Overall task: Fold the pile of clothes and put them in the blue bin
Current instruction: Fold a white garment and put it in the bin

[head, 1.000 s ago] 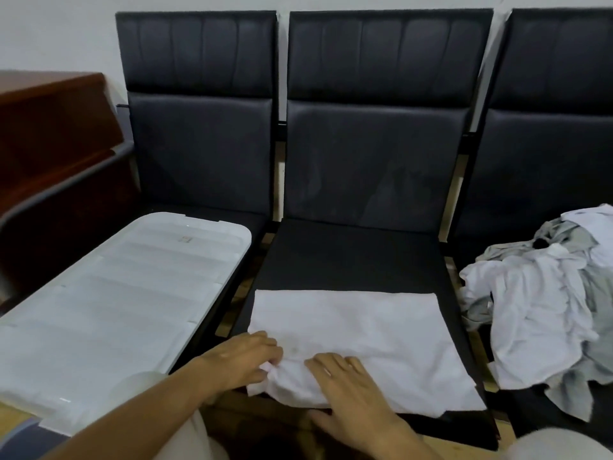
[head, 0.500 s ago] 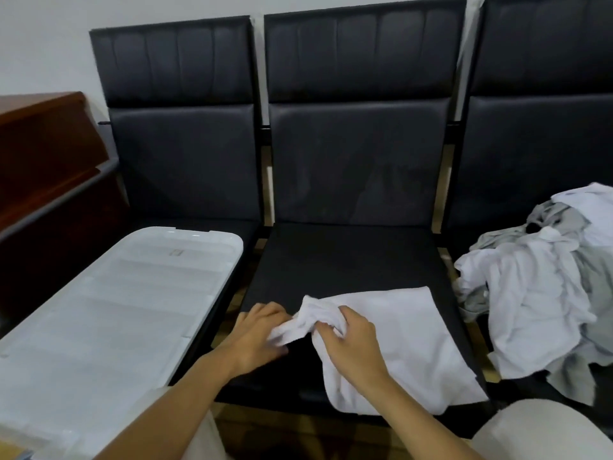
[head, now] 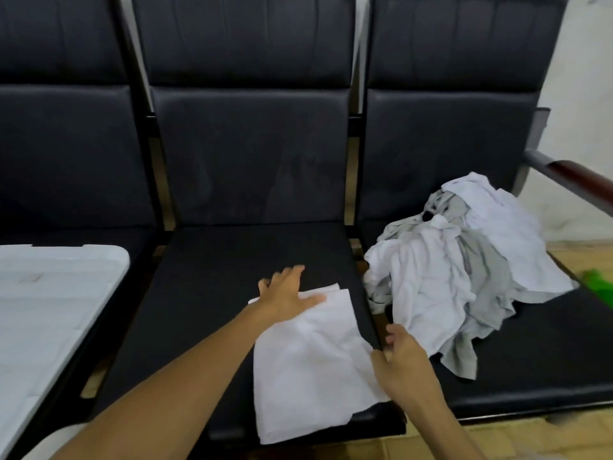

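One white cloth half-folded on the middle seat, lower centre of frame; unfolded pile on the seat at right.

Item, left hand: I have it flat on the cloth's far edge, fingers spread, grip released, pressing rather than holding. Item, right hand: at the cloth's right edge, fingers loosely bent; whether its grip has the hem I cannot tell. Item, white lid-like panel, left of frame; no blue bin in view. Handling note, my judgement: keep the left palm as anchor, smooth outward toward the right edge to clear the creases at centre, square the corners, then fold the near end, which overhangs the seat front, up to the far edge.
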`<state>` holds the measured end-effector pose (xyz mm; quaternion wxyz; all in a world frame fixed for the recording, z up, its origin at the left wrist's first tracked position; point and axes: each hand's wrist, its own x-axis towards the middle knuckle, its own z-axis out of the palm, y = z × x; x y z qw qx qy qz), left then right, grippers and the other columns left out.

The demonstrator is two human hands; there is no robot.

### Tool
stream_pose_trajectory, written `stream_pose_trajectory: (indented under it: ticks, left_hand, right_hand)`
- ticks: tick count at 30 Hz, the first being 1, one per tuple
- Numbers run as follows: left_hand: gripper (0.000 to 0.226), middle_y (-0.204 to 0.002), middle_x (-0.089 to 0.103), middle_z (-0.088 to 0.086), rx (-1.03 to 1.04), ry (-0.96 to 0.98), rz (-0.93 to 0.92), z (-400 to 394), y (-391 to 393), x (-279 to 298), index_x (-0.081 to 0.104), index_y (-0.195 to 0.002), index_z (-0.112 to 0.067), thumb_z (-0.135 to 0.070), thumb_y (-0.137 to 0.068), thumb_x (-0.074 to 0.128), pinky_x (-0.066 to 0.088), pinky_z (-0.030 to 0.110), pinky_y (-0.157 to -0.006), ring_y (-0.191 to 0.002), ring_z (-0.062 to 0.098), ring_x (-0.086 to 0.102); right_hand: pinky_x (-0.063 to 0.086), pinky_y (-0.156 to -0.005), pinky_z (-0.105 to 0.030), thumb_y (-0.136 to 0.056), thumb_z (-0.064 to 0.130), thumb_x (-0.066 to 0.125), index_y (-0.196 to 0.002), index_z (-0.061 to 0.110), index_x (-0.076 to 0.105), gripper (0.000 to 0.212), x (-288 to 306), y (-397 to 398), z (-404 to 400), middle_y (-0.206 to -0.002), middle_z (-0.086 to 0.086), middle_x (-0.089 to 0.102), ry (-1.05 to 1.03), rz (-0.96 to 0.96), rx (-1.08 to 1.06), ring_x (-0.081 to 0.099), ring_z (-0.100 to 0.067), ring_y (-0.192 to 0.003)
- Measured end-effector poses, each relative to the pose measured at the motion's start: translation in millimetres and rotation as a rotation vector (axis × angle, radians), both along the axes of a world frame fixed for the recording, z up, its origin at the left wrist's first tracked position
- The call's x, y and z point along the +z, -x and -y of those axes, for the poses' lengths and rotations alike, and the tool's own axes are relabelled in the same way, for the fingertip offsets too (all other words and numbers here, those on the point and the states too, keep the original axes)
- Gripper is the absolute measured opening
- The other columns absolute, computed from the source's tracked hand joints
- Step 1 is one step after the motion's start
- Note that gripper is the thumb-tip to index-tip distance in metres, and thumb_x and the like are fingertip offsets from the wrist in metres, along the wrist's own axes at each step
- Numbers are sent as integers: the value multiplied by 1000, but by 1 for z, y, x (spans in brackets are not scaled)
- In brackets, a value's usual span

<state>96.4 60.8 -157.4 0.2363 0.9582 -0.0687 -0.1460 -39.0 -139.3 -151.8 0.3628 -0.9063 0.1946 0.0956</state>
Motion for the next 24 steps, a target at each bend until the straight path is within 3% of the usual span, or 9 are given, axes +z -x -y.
stream_pose_trajectory:
  ticks: [3, 6, 9, 12, 15, 17, 20, 22, 24]
  left_hand:
    - [85, -152, 39, 3, -129, -146, -133, 16, -12, -21, 28, -152, -23, -58, -84, 66, 20, 47, -116, -140, 28, 35]
    - [68, -135, 51, 3, -119, -89, -218, 19, -14, -26, 44, -140, -20, -48, -84, 71, 35, 40, -104, -127, 30, 48]
    - [58, -127, 54, 1, -109, 14, -253, -7, -8, -6, 50, -132, -20, -46, -84, 72, 46, 32, -87, -111, 20, 56]
    - [41, -114, 69, 2, -51, 280, -175, -62, 21, 31, 65, -117, -11, -32, -84, 78, 54, 25, -78, -98, 13, 65]
    - [36, -109, 73, -5, 106, 514, -58, -135, 67, 77, 68, -118, -15, -20, -84, 79, 58, 21, -78, -97, 5, 70]
    - [41, -109, 72, -9, 216, 517, 89, -189, 119, 107, 66, -120, -17, -25, -82, 80, 55, 15, -77, -96, -2, 68]
    - [38, -103, 70, -19, 409, 479, 277, -260, 211, 131, 66, -115, -26, -31, -80, 81, 52, 9, -73, -92, -11, 65]
    - [34, -97, 70, -25, 562, 492, 375, -304, 286, 140, 64, -109, -32, -29, -79, 80, 52, 9, -71, -91, -12, 64]
    - [32, -98, 73, -23, 712, 544, 444, -336, 358, 140, 65, -107, -32, -25, -80, 80, 54, 15, -76, -94, -6, 67]
  right_hand:
    - [48, -88, -31, -85, 34, 70, -119, 9, 53, 46, -17, -4, -5, -113, -8, 55, -23, -63, 69, 56, -22, -103]
    - [47, -86, -28, -80, 36, 73, -123, 14, 45, 56, -28, -14, -25, -120, -5, 52, 58, -169, 146, 53, -20, -107]
    - [48, -73, -28, -82, 42, 68, -101, 17, 55, 34, -26, -25, -45, -105, -3, 63, 30, -142, 185, 65, -26, -104]
    - [42, -70, -28, -86, 44, 61, -89, 20, 63, 24, 0, -30, -71, -105, -10, 70, 92, 22, 261, 65, -35, -104]
    - [42, -62, -39, -88, 34, 61, -80, 15, 47, 24, 45, -30, -109, -88, -11, 65, 11, 234, 344, 61, -39, -88]
    - [48, -58, -42, -88, 32, 60, -80, 20, 45, 21, 78, -18, -145, -75, -4, 61, -21, 349, 518, 59, -32, -72]
    - [54, -61, -45, -89, 21, 57, -93, 31, 53, 11, 116, 7, -206, -80, 3, 64, -28, 501, 807, 61, -23, -73]
    - [54, -63, -40, -88, 14, 49, -93, 28, 61, 19, 133, 25, -264, -83, 6, 65, -111, 544, 997, 61, -19, -78]
    - [50, -62, -28, -89, 5, 47, -80, 16, 64, 21, 147, 48, -325, -76, 7, 62, -249, 463, 1179, 57, -12, -73]
